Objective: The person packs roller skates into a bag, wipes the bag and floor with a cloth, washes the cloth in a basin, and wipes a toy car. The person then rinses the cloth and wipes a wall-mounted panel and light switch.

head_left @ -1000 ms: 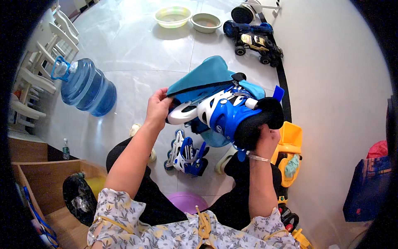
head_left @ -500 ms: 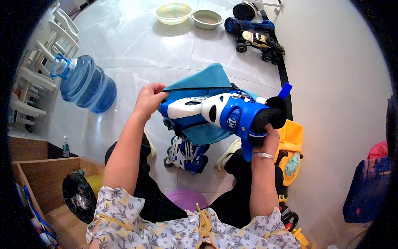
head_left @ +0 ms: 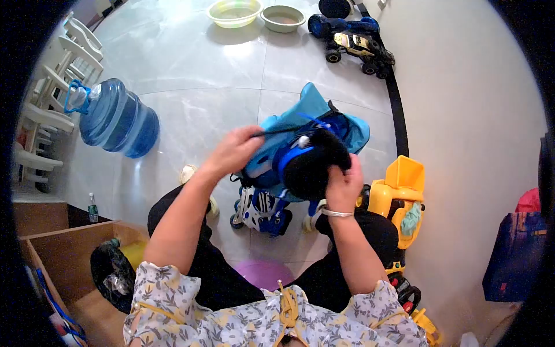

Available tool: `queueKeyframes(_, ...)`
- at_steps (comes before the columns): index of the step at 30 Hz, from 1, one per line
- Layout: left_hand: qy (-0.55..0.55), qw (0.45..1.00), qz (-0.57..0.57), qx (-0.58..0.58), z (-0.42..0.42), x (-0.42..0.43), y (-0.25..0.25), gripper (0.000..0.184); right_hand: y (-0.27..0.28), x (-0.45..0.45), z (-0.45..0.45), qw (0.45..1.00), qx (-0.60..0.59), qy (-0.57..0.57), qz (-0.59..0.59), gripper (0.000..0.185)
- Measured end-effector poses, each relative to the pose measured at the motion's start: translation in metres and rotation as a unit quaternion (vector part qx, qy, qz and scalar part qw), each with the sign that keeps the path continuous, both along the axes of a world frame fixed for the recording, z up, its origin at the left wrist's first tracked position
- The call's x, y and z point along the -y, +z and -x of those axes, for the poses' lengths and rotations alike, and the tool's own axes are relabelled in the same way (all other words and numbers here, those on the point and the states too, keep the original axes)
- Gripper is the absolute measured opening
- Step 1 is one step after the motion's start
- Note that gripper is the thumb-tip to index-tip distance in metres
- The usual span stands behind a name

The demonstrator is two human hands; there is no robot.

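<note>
Pale tiled floor [head_left: 191, 63] underfoot; large blue water bottle [head_left: 118, 118] lies tilted on it to the left, well apart from the work; yellow toy vehicle [head_left: 378, 199] stands by the wall on the right, near the right hand [head_left: 345, 184].

Teal bag [head_left: 359, 132] hangs in the air between the knees, its mouth spread; one flap stands up in a peak at the far side; black edging runs along the opening.

Blue-and-black skate [head_left: 315, 168] lies at the bag's mouth, teal cloth behind it and at both sides; the padded cuff now faces the wearer, where half a second ago the white-and-blue shell lay broadside; most of that shell is now out of sight; my reading: the boot has been swung round and sits deeper in the cloth, leaving the cuff as the main part exposed; how far in the wheels lie, cannot tell.

Second skate [head_left: 263, 211] rests on the floor below, wheels toward the left, between the feet; whether the bag touches it, cannot tell.

Left hand [head_left: 237, 151]: fingers closed in a pinch on the bag's black edge, pulled taut to the left; right hand: thumb and fingers closed on the cuff's rim, slightly blurred; silvery bracelet [head_left: 337, 213] at that wrist.
</note>
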State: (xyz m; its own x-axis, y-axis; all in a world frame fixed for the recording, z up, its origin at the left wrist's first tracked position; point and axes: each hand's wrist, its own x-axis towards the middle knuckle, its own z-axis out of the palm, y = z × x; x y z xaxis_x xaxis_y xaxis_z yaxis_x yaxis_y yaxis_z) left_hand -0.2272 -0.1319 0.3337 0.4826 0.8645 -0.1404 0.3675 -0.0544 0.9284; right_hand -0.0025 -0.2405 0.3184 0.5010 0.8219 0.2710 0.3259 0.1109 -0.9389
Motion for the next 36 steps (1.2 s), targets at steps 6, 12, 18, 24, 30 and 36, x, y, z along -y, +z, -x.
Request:
queueKeyframes(6,0.025,0.979,0.123,0.163,-0.028,0.013,-0.026,0.032,-0.017,-0.005,0.031,0.984,0.133,0.022,0.116,0.024)
queueKeyframes(12,0.081,0.972,0.064,0.210,-0.024,0.010,-0.022,0.028,-0.028,0.001,0.050,0.986,0.104,0.073,0.107,0.027)
queueKeyframes(18,0.070,0.951,0.160,0.257,0.004,0.005,-0.006,0.030,-0.032,-0.004,0.060,0.987,0.080,0.112,0.079,0.033)
queueKeyframes(24,0.049,0.880,0.247,0.403,0.012,0.029,0.028,0.033,-0.135,-0.040,0.049,0.992,-0.051,0.044,0.104,0.033)
queueKeyframes(30,0.164,0.876,0.190,0.413,0.026,0.000,0.032,0.029,-0.060,-0.056,0.036,0.890,0.316,0.138,0.297,0.041)
queueKeyframes(36,0.233,0.814,0.166,0.506,0.043,-0.012,0.028,0.028,-0.053,-0.035,0.022,0.995,0.033,-0.087,0.037,0.019)
